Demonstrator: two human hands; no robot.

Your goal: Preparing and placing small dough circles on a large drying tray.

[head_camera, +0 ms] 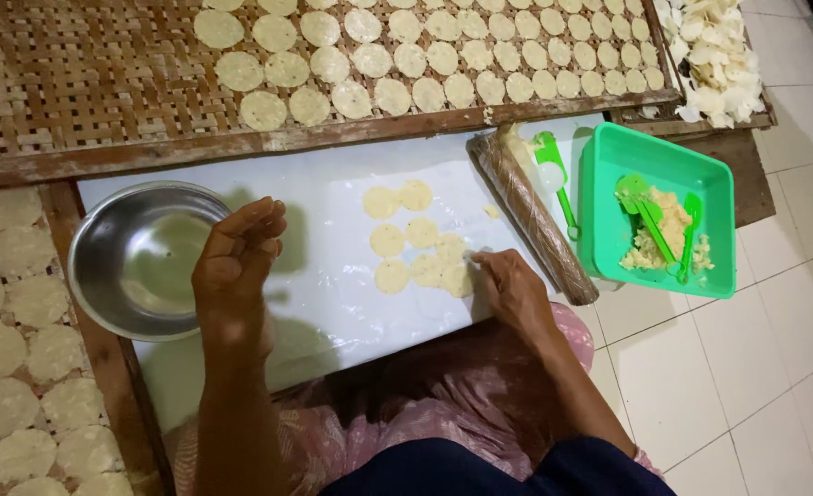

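The right hand (pixel 509 287) rests on the white worktop (pixel 333 303) with its fingertips (pixel 476 261) touching the near right edge of the cluster of cut dough discs (pixel 417 248), at the disc lying lowest and furthest right in that cluster; the fingers look pinched low at that disc's edge, though whether they have it lifted cannot be told. From this grip the rest of the discs lie to the left and away from the person, the cluster running roughly from its far end, near the woven tray (pixel 103 83), down toward the lap. The left hand (pixel 236 266) hangs above the worktop to the left of the cluster, well apart from it, fingers loosely curled together and holding nothing that shows; it is just beside the empty steel bowl (pixel 140 262). So the right hand is plainly the nearer one. Right of the cluster lies a wrapped rolling pin (pixel 535 220), its long axis running diagonally from far left to near right, and beyond it a green tub (pixel 659 211) with dough scraps and green cutters.
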